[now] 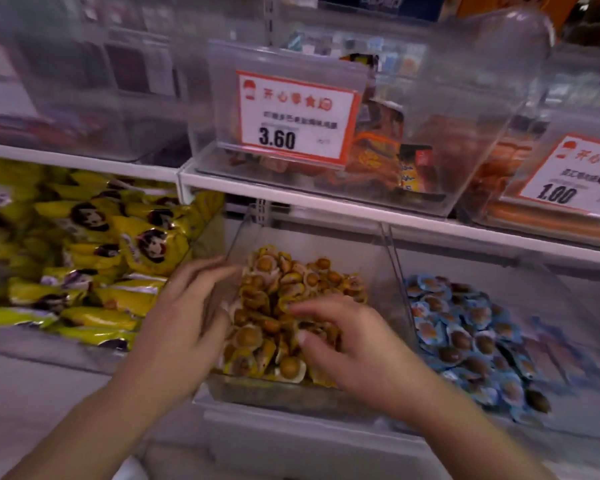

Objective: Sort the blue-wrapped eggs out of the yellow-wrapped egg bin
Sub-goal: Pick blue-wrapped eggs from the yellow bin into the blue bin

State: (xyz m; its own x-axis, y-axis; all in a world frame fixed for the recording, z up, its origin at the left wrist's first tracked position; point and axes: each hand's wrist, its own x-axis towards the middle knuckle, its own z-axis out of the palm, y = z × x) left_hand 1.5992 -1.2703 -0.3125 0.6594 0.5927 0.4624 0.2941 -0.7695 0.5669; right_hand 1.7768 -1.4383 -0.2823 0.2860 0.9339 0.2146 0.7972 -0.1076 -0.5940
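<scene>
The grip of the left hand (pixel 187 306) is loose: its fingers lie straight and slightly spread, resting against the left wall of the clear bin (pixel 312 393) and the edge of the pile inside, holding nothing that can be seen. The grip of the right hand (pixel 354 344) is curled, fingertips dug down into the heap of yellow-wrapped eggs (pixel 284 299); whether the fingers have closed on a packet cannot be told, since the tips are buried and blurred. Both forearms come in from the lower edge of the view and meet over the front of this bin.

The yellow-wrapped eggs fill the middle bin, brown eggs showing through round windows in the wrappers. No blue wrapper is plainly visible among them. Just beside it to the right, behind a clear dividing wall, lie the blue-wrapped eggs (pixel 465 334) in their own compartment, heaped toward the front right. To the left of the middle bin sits a mound of yellow snack packets (pixel 84 258) printed with a cartoon head.

Above runs a white shelf (pixel 291 199). On it stands a clear tub (pixel 465 98) of orange and brown packets, with a price tag (pixel 295 116) reading 3.60 on its front. Farther right a second tag (pixel 568 178) reads 1.00.
</scene>
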